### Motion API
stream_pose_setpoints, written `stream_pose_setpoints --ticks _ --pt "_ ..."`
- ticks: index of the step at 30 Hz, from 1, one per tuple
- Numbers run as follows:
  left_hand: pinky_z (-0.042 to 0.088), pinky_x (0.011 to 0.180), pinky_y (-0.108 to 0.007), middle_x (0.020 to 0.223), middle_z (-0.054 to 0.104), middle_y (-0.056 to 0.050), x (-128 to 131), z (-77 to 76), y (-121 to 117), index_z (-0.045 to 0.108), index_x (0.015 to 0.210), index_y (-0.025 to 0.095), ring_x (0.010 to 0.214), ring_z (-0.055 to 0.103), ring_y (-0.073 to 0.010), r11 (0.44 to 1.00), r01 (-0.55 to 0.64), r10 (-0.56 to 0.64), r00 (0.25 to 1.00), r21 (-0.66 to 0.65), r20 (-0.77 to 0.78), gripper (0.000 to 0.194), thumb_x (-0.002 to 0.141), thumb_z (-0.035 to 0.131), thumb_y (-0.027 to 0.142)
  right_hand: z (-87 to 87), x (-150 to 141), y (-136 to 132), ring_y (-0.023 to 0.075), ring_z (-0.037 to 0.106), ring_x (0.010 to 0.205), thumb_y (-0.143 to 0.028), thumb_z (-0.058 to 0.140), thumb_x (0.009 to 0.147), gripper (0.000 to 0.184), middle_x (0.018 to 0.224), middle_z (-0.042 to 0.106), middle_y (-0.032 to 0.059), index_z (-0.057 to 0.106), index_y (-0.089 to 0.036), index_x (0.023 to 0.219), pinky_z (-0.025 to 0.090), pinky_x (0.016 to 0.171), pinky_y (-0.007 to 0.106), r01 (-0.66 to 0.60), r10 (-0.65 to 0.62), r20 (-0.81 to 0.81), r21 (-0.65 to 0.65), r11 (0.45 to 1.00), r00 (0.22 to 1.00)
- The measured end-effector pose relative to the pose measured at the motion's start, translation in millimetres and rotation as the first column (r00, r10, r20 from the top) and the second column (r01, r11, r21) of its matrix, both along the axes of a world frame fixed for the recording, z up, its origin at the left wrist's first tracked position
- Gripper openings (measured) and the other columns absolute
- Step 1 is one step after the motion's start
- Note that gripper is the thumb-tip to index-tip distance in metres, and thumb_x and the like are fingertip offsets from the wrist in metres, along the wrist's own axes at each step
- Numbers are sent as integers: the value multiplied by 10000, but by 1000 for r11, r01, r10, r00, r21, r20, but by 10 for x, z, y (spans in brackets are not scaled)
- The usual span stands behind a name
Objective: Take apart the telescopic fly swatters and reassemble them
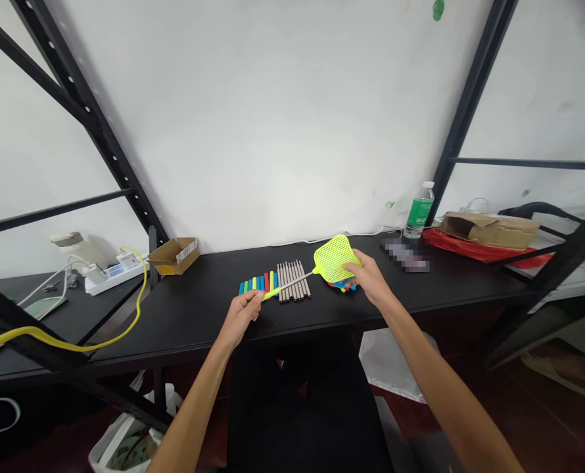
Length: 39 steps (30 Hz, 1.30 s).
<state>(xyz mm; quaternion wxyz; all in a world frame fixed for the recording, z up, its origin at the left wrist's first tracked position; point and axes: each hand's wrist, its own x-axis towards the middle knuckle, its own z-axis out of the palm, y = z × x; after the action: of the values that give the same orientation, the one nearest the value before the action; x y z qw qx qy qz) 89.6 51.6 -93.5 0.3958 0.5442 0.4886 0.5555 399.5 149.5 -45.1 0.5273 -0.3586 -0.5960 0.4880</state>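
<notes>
The light, springy plastic fly swatter [332,259] crosses mid-frame above the black surface [198,309]; the left hand [240,315] clamps its grip on the thin handle [292,284], the surest hold, while the right hand [371,276] pinches the mesh head [334,253].

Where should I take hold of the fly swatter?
Take the fly swatter by its yellow grip at the handle's end, coming from the near side, as the left hand does now. That grip is the thickest part of the handle. The thin shaft above the brown sticks looks too slim, and the right hand is on the wide mesh head.
</notes>
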Motion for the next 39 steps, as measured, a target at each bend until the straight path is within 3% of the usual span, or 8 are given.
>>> stream_pose_setpoints --ticks 7,20,34,39 --pt "293 510 -233 600 327 55 0 34 -26 668 867 151 524 297 -89 1000 -12 14 996 25 -89 379 848 652 529 54 -27 -73 134 596 452 -255 598 751 274 770 686 21 646 -188 1012 449 388 229 -24 21 96 26 999 995" --pt "328 527 -229 633 429 42 -36 1 -22 685 957 180 538 386 -101 998 -33 42 982 55 -185 349 836 664 507 -14 -12 -40 128 518 412 -253 553 765 93 586 596 -19 602 -194 816 405 413 241 16 -48 228 140 990 972" --pt "346 553 -230 659 472 27 -22 42 -45 697 944 183 574 419 -108 995 -30 50 973 92 -227 288 843 675 452 -26 -36 -37 121 507 360 -235 532 753 206 605 682 17 630 -165 920 377 374 227 7 -30 275 86 996 961" --pt "339 522 -222 621 450 40 -12 17 -20 691 966 178 544 413 -99 996 -66 78 980 66 -185 321 820 697 464 -3 -14 -11 125 520 372 -255 591 757 473 588 678 -2 562 -155 1218 392 379 214 -41 42 184 -10 999 982"
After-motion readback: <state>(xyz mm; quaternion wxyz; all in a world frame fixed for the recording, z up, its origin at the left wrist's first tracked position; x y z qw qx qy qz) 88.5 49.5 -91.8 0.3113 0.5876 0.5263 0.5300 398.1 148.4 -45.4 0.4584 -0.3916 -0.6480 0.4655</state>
